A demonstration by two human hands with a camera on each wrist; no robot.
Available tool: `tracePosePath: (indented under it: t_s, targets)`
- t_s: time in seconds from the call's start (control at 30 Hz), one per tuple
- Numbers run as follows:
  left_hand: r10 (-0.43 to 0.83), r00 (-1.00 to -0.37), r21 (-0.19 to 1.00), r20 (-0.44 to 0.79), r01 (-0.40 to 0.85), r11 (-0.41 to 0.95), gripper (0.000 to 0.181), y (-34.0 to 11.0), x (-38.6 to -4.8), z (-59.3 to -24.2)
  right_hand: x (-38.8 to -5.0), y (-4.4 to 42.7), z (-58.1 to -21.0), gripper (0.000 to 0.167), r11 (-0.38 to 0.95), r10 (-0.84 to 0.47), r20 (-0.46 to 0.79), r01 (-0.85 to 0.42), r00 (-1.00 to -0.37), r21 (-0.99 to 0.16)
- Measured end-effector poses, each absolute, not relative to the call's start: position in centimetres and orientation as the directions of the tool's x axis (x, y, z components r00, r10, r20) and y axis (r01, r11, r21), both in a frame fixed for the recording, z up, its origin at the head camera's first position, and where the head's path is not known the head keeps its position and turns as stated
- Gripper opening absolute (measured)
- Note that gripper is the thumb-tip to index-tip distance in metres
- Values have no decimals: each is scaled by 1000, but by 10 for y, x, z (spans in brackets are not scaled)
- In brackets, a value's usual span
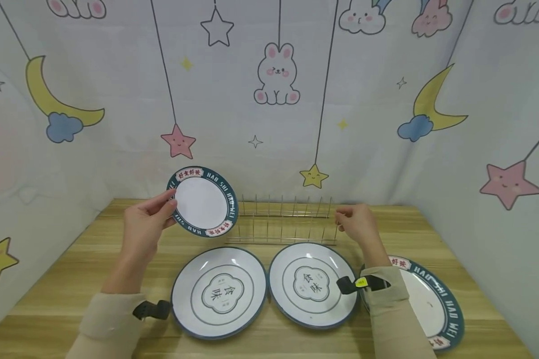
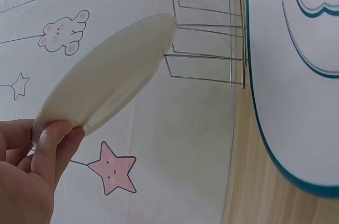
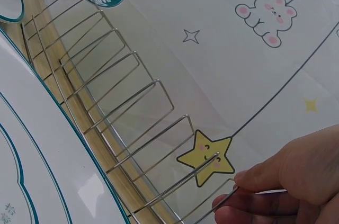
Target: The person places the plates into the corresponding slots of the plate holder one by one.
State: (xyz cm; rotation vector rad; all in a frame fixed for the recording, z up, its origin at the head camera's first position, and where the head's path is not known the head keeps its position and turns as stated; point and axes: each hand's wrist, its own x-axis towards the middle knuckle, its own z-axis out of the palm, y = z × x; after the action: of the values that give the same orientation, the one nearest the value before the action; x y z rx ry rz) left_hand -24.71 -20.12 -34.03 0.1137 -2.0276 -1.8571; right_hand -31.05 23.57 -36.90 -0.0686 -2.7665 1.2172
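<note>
In the head view my left hand (image 1: 149,219) pinches the left edge of a small plate (image 1: 201,202) with a dark green lettered rim, holding it tilted in the air by the left end of a wire rack (image 1: 280,229). The left wrist view shows the plate's pale underside (image 2: 108,70) between the thumb and fingers of the hand (image 2: 37,166). My right hand (image 1: 357,224) grips the rack's right end wire; in the right wrist view the thumb and fingers of that hand (image 3: 280,181) close round the last wire of the rack (image 3: 135,128).
Two white plates with blue rims, one on the left (image 1: 219,319) and one on the right (image 1: 312,311), lie before the rack on the wooden table (image 1: 49,309). A larger green-rimmed plate (image 1: 451,314) lies partly under my right forearm. A patterned cloth (image 1: 251,124) hangs behind.
</note>
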Motion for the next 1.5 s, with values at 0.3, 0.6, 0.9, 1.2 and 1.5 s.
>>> tracePosePath:
  t_s: [0.3, 0.6, 0.9, 1.2, 1.5]
  targets:
    - [-318, -921, 972, 225, 191, 134, 39, -194, -249, -336, -310, 233, -369, 28, 677, 71, 100, -25, -992, -735]
    - [-252, -920, 950, 300, 264, 167, 40, -182, -255, -328, -311, 236, -369, 27, 682, 82, 95, -14, -992, -732]
    - [-235, -919, 946, 318, 288, 151, 39, -175, -260, -326, -309, 235, -369, 29, 676, 76, 90, -15, -993, -737]
    - [-225, -910, 936, 349, 326, 134, 40, -169, -262, -327, -309, 234, -369, 30, 681, 87, 77, 3, -993, -732]
    - [-251, -893, 927, 373, 354, 120, 41, -164, -267, -330, -309, 234, -369, 28, 681, 96, 83, 5, -992, -732]
